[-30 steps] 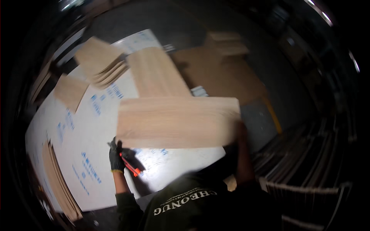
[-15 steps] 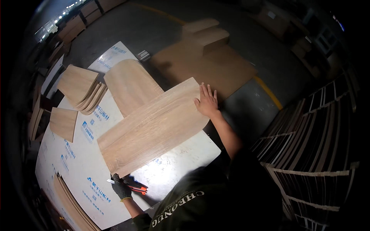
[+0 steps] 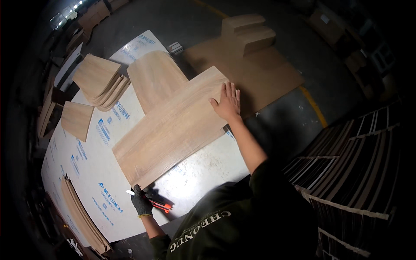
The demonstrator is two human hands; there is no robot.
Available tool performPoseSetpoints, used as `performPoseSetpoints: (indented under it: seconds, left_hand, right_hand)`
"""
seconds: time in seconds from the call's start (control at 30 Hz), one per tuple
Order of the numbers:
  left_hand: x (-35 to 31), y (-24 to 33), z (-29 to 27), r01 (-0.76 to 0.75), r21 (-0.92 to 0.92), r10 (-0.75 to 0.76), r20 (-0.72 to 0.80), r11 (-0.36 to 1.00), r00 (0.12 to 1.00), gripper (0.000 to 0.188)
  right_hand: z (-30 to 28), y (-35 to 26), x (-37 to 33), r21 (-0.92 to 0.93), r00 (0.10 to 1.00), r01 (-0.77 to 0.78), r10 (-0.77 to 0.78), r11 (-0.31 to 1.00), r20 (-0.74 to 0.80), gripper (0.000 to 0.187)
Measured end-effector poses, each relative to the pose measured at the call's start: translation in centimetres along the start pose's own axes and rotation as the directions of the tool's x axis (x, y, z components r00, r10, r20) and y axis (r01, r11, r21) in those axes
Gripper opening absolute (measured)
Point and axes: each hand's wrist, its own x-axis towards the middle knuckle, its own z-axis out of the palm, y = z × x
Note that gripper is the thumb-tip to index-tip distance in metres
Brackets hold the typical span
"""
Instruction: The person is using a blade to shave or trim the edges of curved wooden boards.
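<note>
Head view: a wooden board (image 3: 173, 130) lies over the table (image 3: 93, 173), likely stiff, best held at both ends. The left hand (image 3: 141, 204) clasps a knife (image 3: 162, 206) beside its near end; the right hand (image 3: 228, 105) rests flat, ungrasping, at its far end.

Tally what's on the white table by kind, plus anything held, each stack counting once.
Loose boards: 3 (long board, partly covered board, small panel)
Board stacks: 2 (upper-left stack, lower-left stack)
Utility knife: 1, in the gloved left hand
Total: 6; anything hidden underneath cannot be counted.
</note>
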Motion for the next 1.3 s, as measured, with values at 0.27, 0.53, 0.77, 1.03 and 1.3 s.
performPoseSetpoints:
  seconds: [0.27,0.53,0.77,1.03,1.3]
  left_hand:
    - [-0.1,0.2,0.2,-0.015,0.011,0.015,0.001,1.0,1.0,0.023]
    - [-0.6,0.5,1.7,-0.025,-0.032,0.021,-0.131,0.999,0.991,0.036]
    - [-0.8,-2.9,-1.8,-0.025,-0.491,-0.024,-0.093,0.871,0.995,0.051]
    - [-1.9,-1.8,-0.9,-0.037,-0.454,-0.06,-0.197,0.89,0.979,0.044]
    - [-1.0,-3.8,-1.4,-0.072,-0.409,-0.05,-0.279,0.909,0.959,0.027]
  right_hand:
    - [-1.6,-2.0,-8.6,-0.075,0.983,0.173,-0.167,0.982,0.076,0.081]
    - [-1.2,-8.3,-14.5,0.158,0.688,0.633,-0.644,0.758,0.335,0.092]
    - [1.0,-17.2,-20.0,0.404,0.303,0.787,-0.862,0.467,0.405,0.092]
    - [3.9,-24.9,-20.9,0.443,0.026,0.879,-0.945,0.177,0.327,0.082]
    - [4.8,-25.1,-21.3,0.452,-0.012,0.874,-0.923,0.177,0.384,0.088]
